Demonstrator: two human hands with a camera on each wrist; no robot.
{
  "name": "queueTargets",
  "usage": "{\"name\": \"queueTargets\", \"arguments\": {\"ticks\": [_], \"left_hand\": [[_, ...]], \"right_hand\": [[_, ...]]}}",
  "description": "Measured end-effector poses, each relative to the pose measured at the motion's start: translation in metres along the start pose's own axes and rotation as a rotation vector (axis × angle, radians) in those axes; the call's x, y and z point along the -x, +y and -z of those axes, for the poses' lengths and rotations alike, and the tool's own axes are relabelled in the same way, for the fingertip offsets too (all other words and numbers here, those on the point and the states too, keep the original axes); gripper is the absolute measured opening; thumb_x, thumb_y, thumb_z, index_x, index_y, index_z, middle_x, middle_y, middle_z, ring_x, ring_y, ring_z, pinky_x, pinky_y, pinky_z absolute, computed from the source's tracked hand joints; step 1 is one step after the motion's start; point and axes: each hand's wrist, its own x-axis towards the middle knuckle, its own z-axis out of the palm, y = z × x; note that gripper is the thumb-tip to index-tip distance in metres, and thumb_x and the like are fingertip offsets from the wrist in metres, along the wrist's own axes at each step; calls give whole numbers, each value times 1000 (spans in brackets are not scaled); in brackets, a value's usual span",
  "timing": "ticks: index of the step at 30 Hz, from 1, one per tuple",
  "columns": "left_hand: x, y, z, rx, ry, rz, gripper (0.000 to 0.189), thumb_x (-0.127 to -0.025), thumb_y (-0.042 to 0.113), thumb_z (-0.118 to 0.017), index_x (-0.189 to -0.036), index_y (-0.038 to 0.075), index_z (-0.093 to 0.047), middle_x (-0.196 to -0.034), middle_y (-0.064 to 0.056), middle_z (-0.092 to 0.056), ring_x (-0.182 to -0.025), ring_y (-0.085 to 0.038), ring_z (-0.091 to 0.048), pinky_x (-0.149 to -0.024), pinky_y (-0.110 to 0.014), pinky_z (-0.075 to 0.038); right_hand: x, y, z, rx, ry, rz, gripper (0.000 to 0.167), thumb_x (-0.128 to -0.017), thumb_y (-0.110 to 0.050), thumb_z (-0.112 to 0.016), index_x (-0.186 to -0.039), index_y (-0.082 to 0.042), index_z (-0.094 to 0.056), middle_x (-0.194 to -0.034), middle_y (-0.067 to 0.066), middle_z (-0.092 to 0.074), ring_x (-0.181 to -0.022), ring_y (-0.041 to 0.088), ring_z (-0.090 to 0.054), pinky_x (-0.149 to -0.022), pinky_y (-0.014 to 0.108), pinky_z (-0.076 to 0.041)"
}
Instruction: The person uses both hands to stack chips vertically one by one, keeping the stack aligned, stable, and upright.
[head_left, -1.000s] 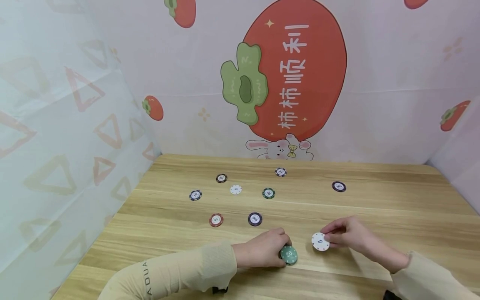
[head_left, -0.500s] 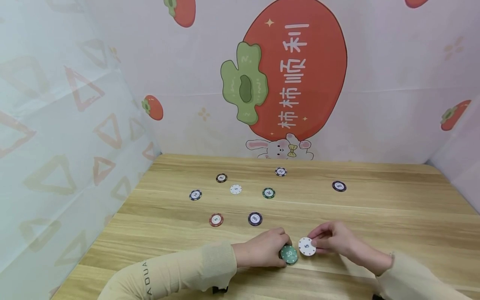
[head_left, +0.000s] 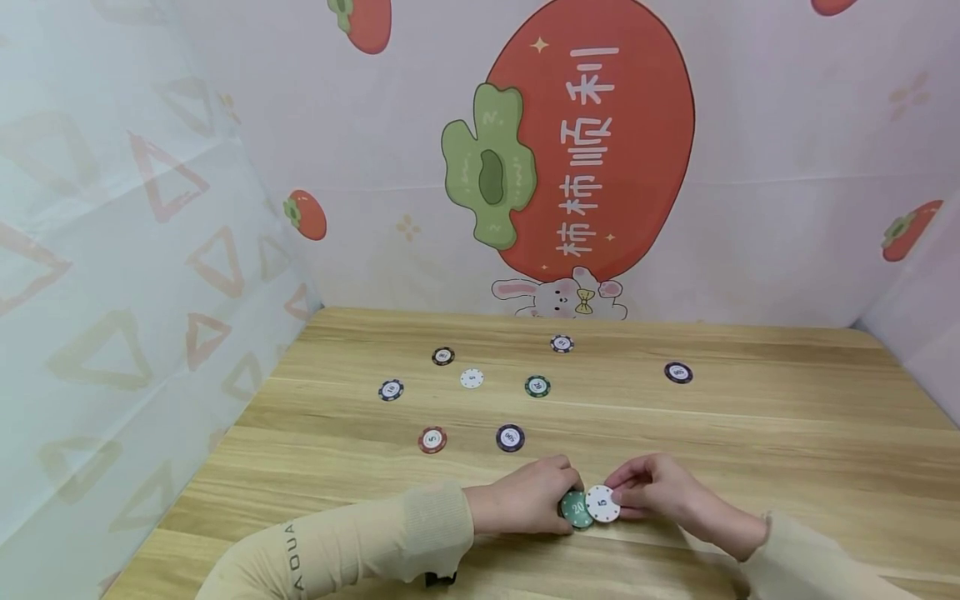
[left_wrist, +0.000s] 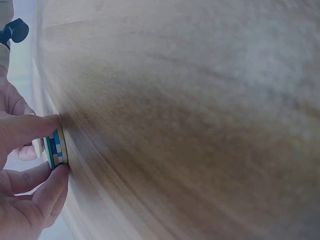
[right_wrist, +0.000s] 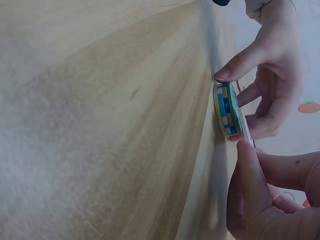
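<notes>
Backdrop: beyond both hands, I see a pale backdrop [head_left: 780, 167] printed with a large red fruit [head_left: 637, 133] and, below it, a rabbit [head_left: 558, 297].
Table: a wood-grained table [head_left: 787, 433] lies under both hands and extends ahead of them.
Sleeves: the cream left sleeve [head_left: 360, 537], lettered along the forearm, ends behind the left hand; the right sleeve [head_left: 810, 558] ends behind the right.
Left hand: the left hand [head_left: 528, 497] grips the stack by its sides, thumb and fingers opposed; I see this grip in both wrist views.
Right hand: the right hand [head_left: 663, 496] pinches a white chip between thumb and fingers.
Stack: the stack of chips [right_wrist: 227, 110], its edges banded, stands on the table in the left hand's grip; its top chip [head_left: 574, 509] is green and reads 20.
Pinched chip: the pinched white chip [head_left: 603, 504], reading 5, overlaps the stack's edge nearest the right hand in my head view; I cannot tell whether they touch.
Near chips: just ahead of the left hand lies a purple chip [head_left: 510, 437]; ahead and leftward, a red chip [head_left: 432, 439].
Far chips: farther ahead of the left hand lie a green-rimmed chip [head_left: 537, 386], a loose white chip [head_left: 472, 378] and a black chip [head_left: 443, 356]; well ahead of the right hand, a dark chip [head_left: 678, 372].
</notes>
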Motion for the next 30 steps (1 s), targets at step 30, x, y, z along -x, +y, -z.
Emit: {"name": "queueTargets", "arguments": {"ticks": [30], "left_hand": [[0, -1, 0, 27, 7, -16, 35, -70, 21, -78, -99, 9, -62, -87, 7, -50, -76, 1, -45, -68, -9, -38]], "right_hand": [[-4, 0, -21, -6, -28, 82, 26, -80, 6, -62, -100, 19, -53, -84, 10, -59, -78, 16, -59, -68, 28, -53]]}}
